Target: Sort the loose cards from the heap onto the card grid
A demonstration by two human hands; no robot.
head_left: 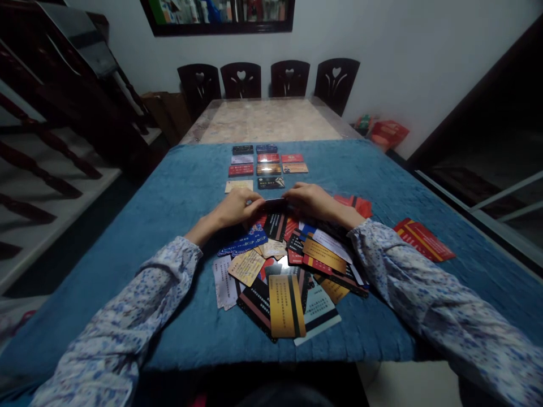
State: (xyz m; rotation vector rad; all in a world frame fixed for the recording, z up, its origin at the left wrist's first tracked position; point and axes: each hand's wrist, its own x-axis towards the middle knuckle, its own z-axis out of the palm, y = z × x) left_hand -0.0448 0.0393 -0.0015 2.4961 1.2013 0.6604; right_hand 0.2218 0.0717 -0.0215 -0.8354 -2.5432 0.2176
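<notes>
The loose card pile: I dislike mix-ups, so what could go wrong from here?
The dark card between the left hand and right hand might slip into the loose card pile beside it. The right hand could nudge the nearby black card with a white design out of line. The right sleeve lies close to the pile, so it may drag cards.

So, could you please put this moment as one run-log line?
left hand: holds dark card, left end | right hand: holds same card, right end | beyond hands: cards in rows | nearer body: overlapping card pile
</notes>
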